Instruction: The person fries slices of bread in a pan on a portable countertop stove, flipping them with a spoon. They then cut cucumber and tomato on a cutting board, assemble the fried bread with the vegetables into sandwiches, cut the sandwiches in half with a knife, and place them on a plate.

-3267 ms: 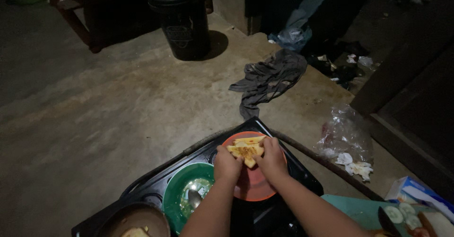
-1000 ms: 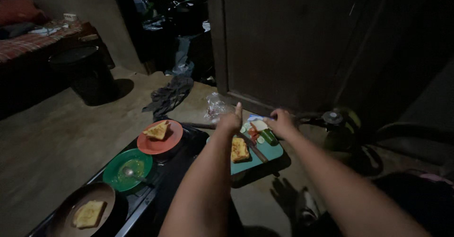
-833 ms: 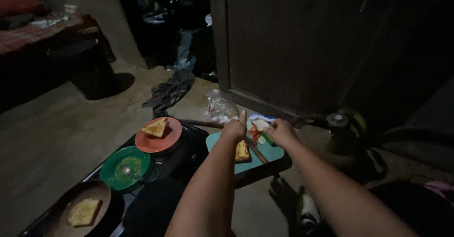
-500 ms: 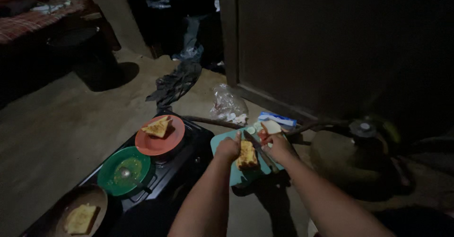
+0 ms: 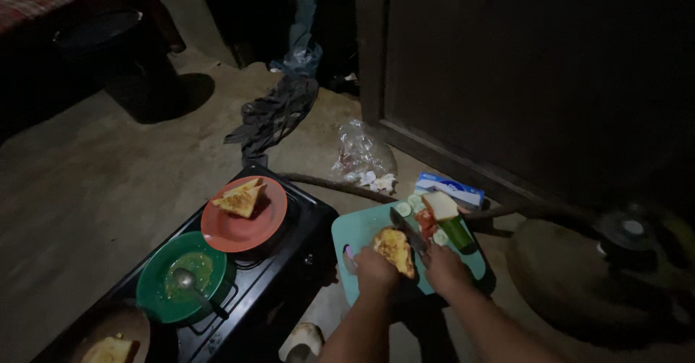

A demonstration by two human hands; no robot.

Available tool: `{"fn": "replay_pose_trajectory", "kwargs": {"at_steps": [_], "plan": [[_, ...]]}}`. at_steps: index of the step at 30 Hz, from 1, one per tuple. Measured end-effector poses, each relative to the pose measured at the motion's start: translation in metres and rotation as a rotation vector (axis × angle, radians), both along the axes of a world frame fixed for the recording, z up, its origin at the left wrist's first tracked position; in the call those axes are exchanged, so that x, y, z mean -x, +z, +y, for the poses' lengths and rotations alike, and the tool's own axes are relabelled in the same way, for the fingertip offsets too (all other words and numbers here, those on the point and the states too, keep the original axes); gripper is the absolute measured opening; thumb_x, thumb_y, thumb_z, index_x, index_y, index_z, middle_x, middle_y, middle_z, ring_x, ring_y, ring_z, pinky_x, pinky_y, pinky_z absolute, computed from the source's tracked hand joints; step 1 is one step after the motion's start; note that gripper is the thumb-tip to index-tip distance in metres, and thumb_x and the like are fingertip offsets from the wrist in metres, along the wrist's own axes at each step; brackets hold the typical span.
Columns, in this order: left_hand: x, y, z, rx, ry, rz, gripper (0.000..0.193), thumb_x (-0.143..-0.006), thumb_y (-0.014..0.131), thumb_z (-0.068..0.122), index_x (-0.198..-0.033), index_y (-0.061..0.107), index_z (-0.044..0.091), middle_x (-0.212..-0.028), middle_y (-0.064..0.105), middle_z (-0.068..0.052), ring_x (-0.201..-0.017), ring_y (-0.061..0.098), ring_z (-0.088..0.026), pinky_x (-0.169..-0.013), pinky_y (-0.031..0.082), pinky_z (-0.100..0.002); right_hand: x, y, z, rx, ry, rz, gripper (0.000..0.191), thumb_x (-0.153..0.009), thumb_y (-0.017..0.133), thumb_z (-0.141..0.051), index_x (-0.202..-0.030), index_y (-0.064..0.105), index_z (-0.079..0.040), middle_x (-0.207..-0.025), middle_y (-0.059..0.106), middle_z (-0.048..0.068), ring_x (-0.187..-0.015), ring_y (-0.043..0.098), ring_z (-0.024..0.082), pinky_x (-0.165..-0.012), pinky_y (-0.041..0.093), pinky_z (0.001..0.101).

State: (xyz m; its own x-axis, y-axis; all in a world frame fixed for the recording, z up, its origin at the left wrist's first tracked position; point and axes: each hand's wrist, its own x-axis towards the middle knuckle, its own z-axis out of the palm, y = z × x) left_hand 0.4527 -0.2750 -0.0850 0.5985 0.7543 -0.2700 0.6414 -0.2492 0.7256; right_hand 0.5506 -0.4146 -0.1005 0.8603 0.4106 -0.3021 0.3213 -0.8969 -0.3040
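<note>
Both hands have moved from the orange plate (image 5: 246,214) to the cutting board (image 5: 362,227): left hand (image 5: 376,270) grips toast (image 5: 394,250), right hand (image 5: 443,265) apparently grasps a knife (image 5: 407,233).

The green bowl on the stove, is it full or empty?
Nearly empty. The green bowl shows only a thin yellowish film on its bottom, and a spoon lies in it, handle resting over the rim.

Dim home cooking corner on a bare concrete floor (image 5: 108,189). Black stove (image 5: 289,276), plates of toast (image 5: 242,214), cutting board (image 5: 362,229) set low.
</note>
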Motion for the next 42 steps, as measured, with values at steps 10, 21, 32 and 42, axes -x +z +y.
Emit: {"fn": "replay_pose_trajectory", "kwargs": {"at_steps": [10, 21, 32, 42], "plan": [[-0.006, -0.04, 0.02, 0.051, 0.089, -0.067, 0.055, -0.069, 0.09, 0.024, -0.11, 0.063, 0.0, -0.11, 0.07, -0.023, -0.108, 0.067, -0.039, -0.095, 0.055, -0.046, 0.012, -0.034, 0.004, -0.06, 0.08, -0.054, 0.046, -0.091, 0.058, -0.006, -0.136, 0.049, -0.008, -0.128, 0.054, 0.017, -0.115, 0.058, 0.039, -0.096, 0.052, 0.0492], [0.01, -0.037, 0.01, -0.364, -0.306, -0.082, 0.038, -0.085, 0.071, 0.014, -0.12, 0.062, 0.002, -0.132, 0.058, -0.02, -0.122, 0.055, -0.041, -0.099, 0.048, -0.048, 0.02, -0.016, -0.004, -0.231, -0.135, -0.132, 0.046, -0.093, 0.059, -0.018, -0.136, 0.05, -0.005, -0.131, 0.054, 0.02, -0.113, 0.06, 0.042, -0.096, 0.052, 0.0515], [0.003, -0.05, 0.007, -0.035, -0.153, -0.055, 0.062, -0.074, 0.086, 0.021, -0.125, 0.056, 0.0, -0.129, 0.056, -0.024, -0.119, 0.058, -0.043, -0.101, 0.049, -0.048, 0.01, -0.022, 0.024, -0.301, -0.038, -0.213, 0.04, -0.086, 0.073, -0.029, -0.116, 0.064, -0.003, -0.115, 0.066, 0.019, -0.108, 0.064, 0.04, -0.092, 0.054, 0.0488], [0.0, -0.045, 0.015, 0.164, -0.101, -0.172, 0.057, -0.068, 0.085, 0.016, -0.121, 0.067, 0.005, -0.12, 0.074, -0.017, -0.115, 0.07, -0.034, -0.097, 0.054, -0.041, 0.001, -0.023, 0.043, -0.629, 0.079, -0.184, 0.051, -0.075, 0.082, -0.022, -0.122, 0.066, -0.007, -0.12, 0.069, 0.016, -0.114, 0.065, 0.036, -0.098, 0.053, 0.0443]]}}
